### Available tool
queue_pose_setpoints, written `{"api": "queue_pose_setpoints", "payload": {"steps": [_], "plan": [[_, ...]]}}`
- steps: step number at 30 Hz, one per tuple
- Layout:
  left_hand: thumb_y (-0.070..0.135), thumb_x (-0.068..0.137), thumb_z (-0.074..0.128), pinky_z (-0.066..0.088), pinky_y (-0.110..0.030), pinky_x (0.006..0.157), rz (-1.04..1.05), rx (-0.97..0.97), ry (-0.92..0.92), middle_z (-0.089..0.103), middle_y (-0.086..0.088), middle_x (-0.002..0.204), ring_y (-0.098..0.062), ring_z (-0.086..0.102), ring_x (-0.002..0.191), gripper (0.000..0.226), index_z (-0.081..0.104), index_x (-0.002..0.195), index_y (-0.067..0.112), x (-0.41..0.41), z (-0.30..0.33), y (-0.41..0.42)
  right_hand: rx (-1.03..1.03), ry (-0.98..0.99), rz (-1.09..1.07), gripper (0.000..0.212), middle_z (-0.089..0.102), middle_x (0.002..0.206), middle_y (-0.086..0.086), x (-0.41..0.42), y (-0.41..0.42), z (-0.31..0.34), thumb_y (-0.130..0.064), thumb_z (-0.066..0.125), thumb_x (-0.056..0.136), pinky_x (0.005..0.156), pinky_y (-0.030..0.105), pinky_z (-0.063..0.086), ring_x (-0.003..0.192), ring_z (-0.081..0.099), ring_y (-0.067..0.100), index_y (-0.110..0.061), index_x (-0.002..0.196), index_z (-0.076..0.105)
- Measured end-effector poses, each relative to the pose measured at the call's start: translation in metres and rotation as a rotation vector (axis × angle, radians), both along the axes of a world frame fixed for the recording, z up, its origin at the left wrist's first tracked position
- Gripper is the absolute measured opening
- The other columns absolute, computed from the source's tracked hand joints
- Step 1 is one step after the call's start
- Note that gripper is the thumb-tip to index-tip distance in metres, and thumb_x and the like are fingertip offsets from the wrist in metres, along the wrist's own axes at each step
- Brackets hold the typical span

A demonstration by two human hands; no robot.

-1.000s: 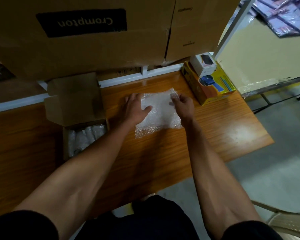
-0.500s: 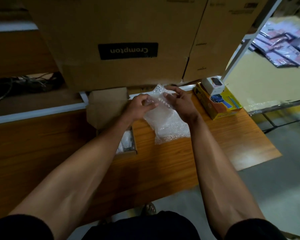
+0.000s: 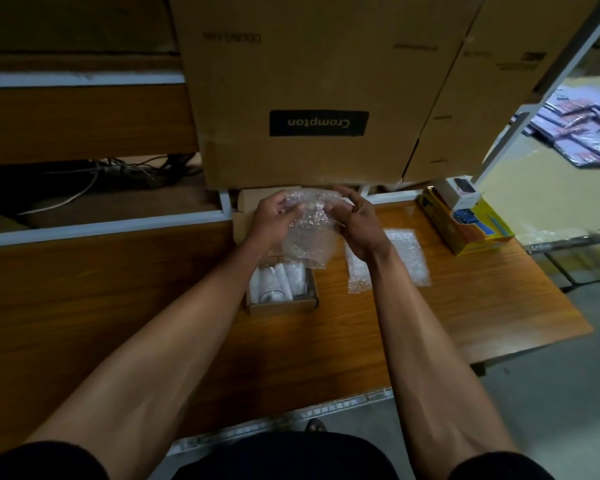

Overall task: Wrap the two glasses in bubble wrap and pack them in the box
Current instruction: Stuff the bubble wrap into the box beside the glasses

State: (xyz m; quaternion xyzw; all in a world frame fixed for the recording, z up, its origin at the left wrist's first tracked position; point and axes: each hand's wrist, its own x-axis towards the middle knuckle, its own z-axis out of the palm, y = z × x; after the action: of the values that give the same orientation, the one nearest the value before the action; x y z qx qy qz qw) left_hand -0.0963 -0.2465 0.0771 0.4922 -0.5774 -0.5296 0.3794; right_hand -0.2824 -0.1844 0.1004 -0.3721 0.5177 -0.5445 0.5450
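1. The left hand (image 3: 274,218) is raised above the surface (image 3: 465,313), its fingers curled round the left side of a bubble-wrap sheet (image 3: 309,237), pinching its top edge.
2. The right hand (image 3: 355,221) pinches the same sheet from the right, fingers bent over its upper edge and thumb toward the left hand.
3. The sheet hangs between the two hands, crumpled at the top and loose below; its lower edge dangles over the far end of the box (image 3: 281,308).
4. Whether a glass is inside the held sheet cannot be told.
5. The box is small, of cardboard, and lies open on the surface just below the hands, with its flap (image 3: 246,220) standing behind the left hand.
6. Inside the box lie pale wrapped bundles (image 3: 278,280); a dark round rim shows at their near end, perhaps a glass, though it is too dim to be sure.
7. A second sheet (image 3: 406,258) lies flat on the surface just right of the box, partly hidden by the right forearm.
8. Further right, near the surface's far corner, sits a yellow carton (image 3: 471,233) with a small white box (image 3: 463,195) on top of it.
9. Behind the hands stand large brown cartons (image 3: 309,74); one bears a dark label reading "Crompton", upside down.
10. To the left, cables (image 3: 118,171) lie on a shelf behind a white rail.
11. At far right, purple packets (image 3: 582,133) lie spread on a pale floor.
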Motion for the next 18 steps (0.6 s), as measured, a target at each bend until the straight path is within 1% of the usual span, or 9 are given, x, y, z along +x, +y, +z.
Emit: {"api": "queue_pose_setpoints", "payload": {"steps": [1,3,6,9,12,13,15,17,18], "plan": [[0.027,0.096,0.076,0.056,-0.032,0.095,0.014,0.003,-0.005,0.062,-0.008,0.143,-0.022,0.062,0.126,0.066,0.047,0.153,0.011,0.001,0.003,0.002,-0.009,0.009,-0.003,0.056,0.077,0.109,0.006,0.001,-0.002,0.000,0.000,0.071,0.095,0.076,0.028,0.058,0.095,0.073,0.015,-0.012,0.147,0.051],[0.024,0.098,0.074,0.055,-0.033,0.098,0.032,-0.013,0.012,0.061,-0.007,0.145,-0.020,0.062,0.127,0.069,0.041,0.158,0.014,0.028,0.008,0.008,-0.038,0.009,-0.007,0.064,0.072,0.128,0.009,0.029,0.004,0.005,0.000,0.072,0.095,0.083,0.032,0.058,0.109,0.071,0.021,-0.019,0.151,0.048],[0.025,0.097,0.074,0.058,-0.039,0.098,0.030,-0.032,0.028,0.065,-0.001,0.135,-0.019,0.064,0.122,0.068,0.042,0.157,0.015,0.045,0.011,0.006,-0.085,0.014,-0.020,0.071,0.060,0.142,0.006,0.050,0.006,0.013,0.004,0.070,0.094,0.084,0.030,0.058,0.119,0.067,0.022,-0.026,0.154,0.045],[0.023,0.095,0.077,0.061,-0.043,0.094,0.022,-0.050,0.054,0.071,0.006,0.121,-0.021,0.069,0.116,0.045,0.063,0.137,0.022,0.046,0.014,0.007,-0.098,0.005,-0.059,0.072,0.067,0.130,0.001,0.049,0.006,0.011,0.009,0.065,0.096,0.082,0.028,0.059,0.110,0.071,0.017,-0.019,0.157,0.040],[0.024,0.094,0.079,0.061,-0.045,0.096,0.046,-0.069,0.048,0.074,0.004,0.121,-0.015,0.070,0.115,0.027,0.070,0.118,0.031,0.050,0.013,0.006,-0.057,0.060,-0.024,0.069,0.069,0.131,0.008,0.050,0.006,0.013,0.003,0.072,0.093,0.095,0.036,0.060,0.116,0.070,0.022,-0.011,0.154,0.042],[0.027,0.093,0.080,0.060,-0.045,0.098,0.050,-0.072,0.052,0.074,0.004,0.124,-0.014,0.069,0.116,0.030,0.070,0.121,0.027,0.051,0.011,0.005,-0.043,0.093,0.003,0.061,0.072,0.128,0.009,0.051,0.008,0.012,0.001,0.074,0.092,0.100,0.043,0.058,0.116,0.071,0.024,-0.009,0.147,0.049],[0.032,0.090,0.081,0.058,-0.042,0.101,0.063,-0.058,0.053,0.071,0.004,0.131,-0.013,0.065,0.122,0.051,0.064,0.137,0.021,0.055,0.006,0.002,-0.043,0.155,0.046,0.033,0.079,0.105,0.001,0.053,0.010,0.010,0.001,0.072,0.094,0.105,0.051,0.055,0.103,0.074,0.021,-0.006,0.124,0.064],[0.025,0.093,0.079,0.058,-0.034,0.099,0.066,-0.065,0.067,0.069,0.001,0.134,-0.014,0.065,0.122,0.054,0.060,0.143,0.016,0.056,0.012,0.005,-0.072,0.179,0.047,0.015,0.074,0.084,-0.006,0.055,0.014,0.013,0.002,0.065,0.098,0.104,0.049,0.055,0.089,0.070,0.014,-0.010,0.105,0.069],[0.018,0.094,0.077,0.059,-0.032,0.097,0.052,-0.076,0.082,0.069,-0.003,0.134,-0.016,0.066,0.121,0.050,0.062,0.141,0.013,0.057,0.017,0.008,-0.083,0.178,0.044,0.015,0.073,0.085,-0.006,0.056,0.016,0.016,0.001,0.063,0.099,0.099,0.046,0.057,0.088,0.068,0.013,-0.011,0.105,0.070]]}}
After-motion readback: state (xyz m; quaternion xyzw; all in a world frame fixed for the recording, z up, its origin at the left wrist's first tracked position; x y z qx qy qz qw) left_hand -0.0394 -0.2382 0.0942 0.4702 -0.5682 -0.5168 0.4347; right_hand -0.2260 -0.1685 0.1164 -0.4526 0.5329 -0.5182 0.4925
